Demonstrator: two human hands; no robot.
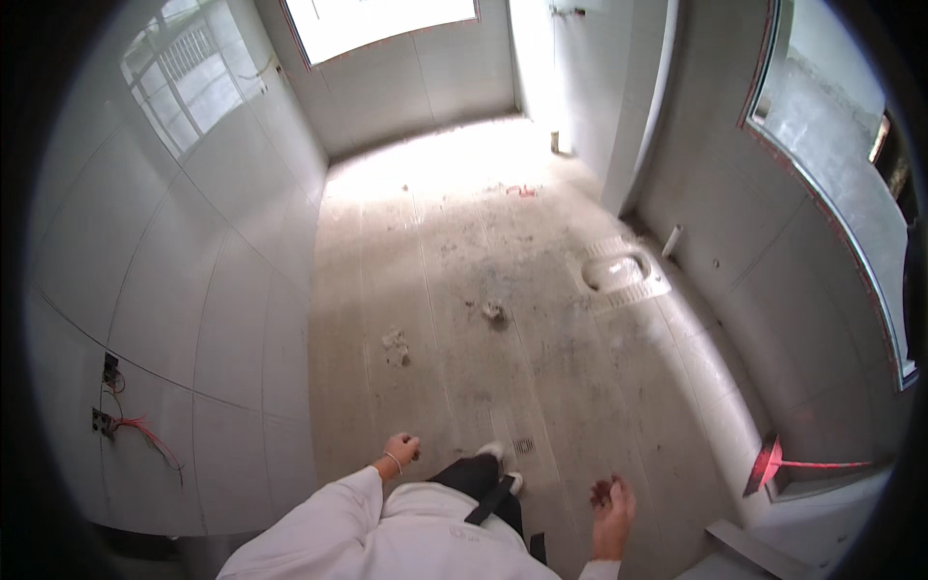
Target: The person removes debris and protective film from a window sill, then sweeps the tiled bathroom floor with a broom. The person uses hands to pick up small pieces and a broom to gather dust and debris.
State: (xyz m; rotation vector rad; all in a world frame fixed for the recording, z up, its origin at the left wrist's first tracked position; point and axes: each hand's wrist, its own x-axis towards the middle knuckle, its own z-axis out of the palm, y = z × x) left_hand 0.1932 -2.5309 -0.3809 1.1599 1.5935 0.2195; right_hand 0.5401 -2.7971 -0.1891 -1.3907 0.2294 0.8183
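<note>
My left hand (403,449) hangs in front of my body with its fingers curled, a thin band around the wrist. No object shows in it, though the inside of the fingers is hidden. On the other side, my right hand (612,511) is held out over the tiled floor (464,406), fingers loosely bent and apart, with nothing visible in it. Both hands are away from the walls. Between them, near my shoes (491,451), a square floor drain (523,445) is set into the tiles.
A squat toilet (616,272) is set in the floor at right, near a white pipe stub (673,241). Debris lumps (494,312) lie ahead. Red wires (148,431) hang from the left wall's electrical box (101,422). A red-headed broom or squeegee (765,464) leans at lower right.
</note>
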